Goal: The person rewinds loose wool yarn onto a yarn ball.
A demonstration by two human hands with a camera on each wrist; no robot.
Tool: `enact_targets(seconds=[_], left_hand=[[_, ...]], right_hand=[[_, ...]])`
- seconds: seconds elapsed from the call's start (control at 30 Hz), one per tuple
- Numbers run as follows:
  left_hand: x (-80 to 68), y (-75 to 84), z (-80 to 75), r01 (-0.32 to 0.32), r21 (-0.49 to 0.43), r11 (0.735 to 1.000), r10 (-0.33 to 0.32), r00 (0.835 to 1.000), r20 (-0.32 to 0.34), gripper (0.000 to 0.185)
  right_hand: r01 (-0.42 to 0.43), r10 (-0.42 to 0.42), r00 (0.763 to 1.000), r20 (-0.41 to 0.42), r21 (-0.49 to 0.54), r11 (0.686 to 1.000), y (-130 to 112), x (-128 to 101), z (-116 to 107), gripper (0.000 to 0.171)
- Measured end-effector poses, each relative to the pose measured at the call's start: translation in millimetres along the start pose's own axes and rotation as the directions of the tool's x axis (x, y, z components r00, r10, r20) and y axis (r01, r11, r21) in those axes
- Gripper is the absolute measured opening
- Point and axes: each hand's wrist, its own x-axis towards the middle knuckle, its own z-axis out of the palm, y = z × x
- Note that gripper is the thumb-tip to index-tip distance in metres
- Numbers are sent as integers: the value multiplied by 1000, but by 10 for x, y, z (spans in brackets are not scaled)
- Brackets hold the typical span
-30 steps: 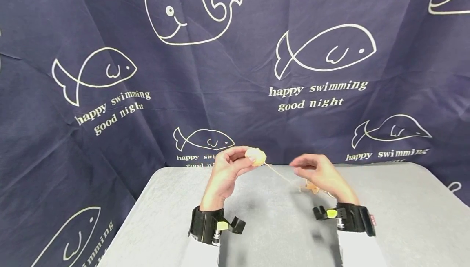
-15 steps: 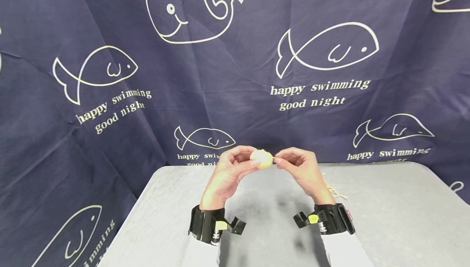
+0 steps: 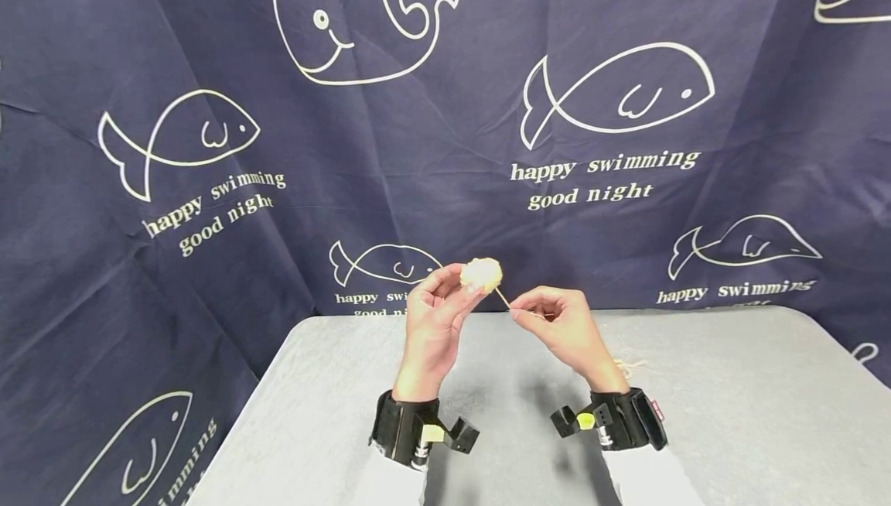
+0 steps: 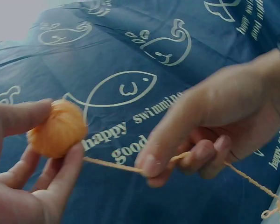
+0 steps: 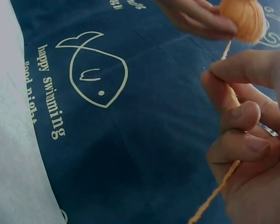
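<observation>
A small pale orange ball of yarn [image 3: 482,275] [image 4: 57,128] [image 5: 243,18] is pinched between the thumb and fingers of my left hand [image 3: 435,320], raised above the far edge of the table. A short taut strand of yarn [image 3: 503,299] [image 4: 111,164] runs from the ball to my right hand [image 3: 557,324], which pinches it between thumb and forefinger just right of the ball. The strand [image 5: 214,193] passes on through the right hand's curled fingers. Loose yarn [image 3: 629,367] lies on the table behind the right wrist.
A grey table [image 3: 752,413] spreads below both hands. A dark blue cloth [image 3: 418,142] printed with white whales, fish and words hangs close behind it and drapes down the left side. Black wrist bands with cameras [image 3: 407,432] sit on both forearms.
The right hand came in from the right to the ball, then drew slightly back with the strand pinched. The left hand lifted and tilted the ball upward.
</observation>
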Motion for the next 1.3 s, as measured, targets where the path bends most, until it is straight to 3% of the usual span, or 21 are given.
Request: enact_targets(seconds=[0.17,0.27,0.33,0.4,0.5,0.53,0.63,0.67,0.77,0.83,0.9,1.0,1.07,1.13,1.2,1.3], left_hand=[[10,-83,29,-118,124,985,126,990,-58,30],[23,-128,9,-201,277,940,223,974,-48,30],[32,-155,-14,-250,387,887,279,960,-19,32],[38,-183,-41,-296,497,816,326,945,27,32],[35,-219,-76,-328,634,701,340,934,108,31],[32,-227,-84,-330,662,673,326,936,134,31],[15,-226,-90,-313,714,626,241,949,205,30],[7,-218,-87,-302,722,622,199,953,227,29],[-20,-185,-79,-269,727,632,63,952,298,28],[-37,-155,-74,-256,730,633,-32,934,355,28],[-49,-128,-67,-251,707,661,-119,895,430,29],[-60,-94,-59,-248,630,736,-207,803,559,30],[-65,-76,-48,-224,547,807,-225,740,634,31],[-74,-56,-34,-189,460,867,-215,693,688,32],[-85,-30,-10,-150,373,915,-184,669,720,34],[-99,8,24,-130,254,958,-105,669,736,35]], right_hand=[[28,-21,997,74,-87,996,-64,-10,35,12],[44,-36,996,86,-102,994,-115,-22,15,13],[57,-50,995,83,-84,995,-146,-31,-9,13],[72,-68,995,75,-58,996,-177,-36,-40,14],[106,-106,992,64,-2,994,-211,-37,-89,14],[120,-120,991,57,15,993,-220,-37,-107,14],[142,-143,989,23,63,988,-240,-36,-167,14],[141,-142,990,7,76,987,-246,-36,-188,15],[119,-115,993,-37,132,984,-246,-35,-254,12],[98,-88,994,-61,185,978,-248,-33,-295,9],[79,-60,994,-87,235,969,-254,-29,-326,8],[73,-39,992,-120,297,952,-263,-21,-347,7],[69,-26,990,-141,312,948,-267,-16,-349,7],[56,-5,988,-155,323,945,-267,-13,-347,7],[30,27,985,-168,324,945,-265,-11,-344,8],[-22,78,983,-167,312,950,-255,-9,-340,9]])
